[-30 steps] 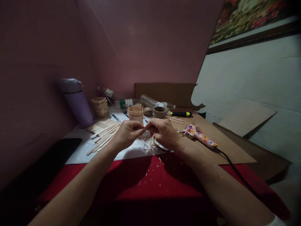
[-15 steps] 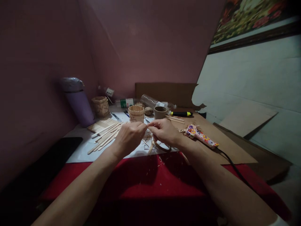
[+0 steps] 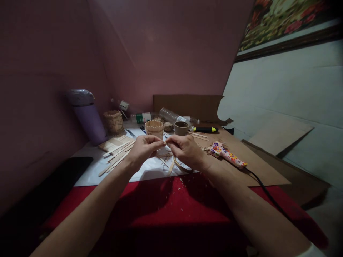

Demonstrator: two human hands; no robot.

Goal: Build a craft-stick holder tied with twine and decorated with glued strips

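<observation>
My left hand (image 3: 144,149) and my right hand (image 3: 187,150) meet fingertip to fingertip over the white paper (image 3: 144,171). Both are closed in a pinch on something small and pale between them, too small to name. Just behind them stands a wooden cup with a scalloped rim (image 3: 154,128), partly hidden by my left hand. A brown pot (image 3: 182,128) stands behind my right hand. Below the right hand lie a ring-shaped band (image 3: 184,167) and a short piece of craft stick (image 3: 170,167). Craft sticks (image 3: 118,159) are spread beside my left hand.
A floral glue gun (image 3: 227,155) with a black cord lies on cardboard (image 3: 262,175) at right. Behind are a yellow-black cutter (image 3: 205,130), a clear plastic bottle (image 3: 171,116), and another wooden cup (image 3: 113,121). A purple tumbler (image 3: 89,121) stands at left. Wood scraps lie on the red cloth (image 3: 171,210).
My left hand has turned, so its thumb and fingers show in a pinch where its back showed before. My right hand's fingers have curled in more. The objects on the table stay put.
</observation>
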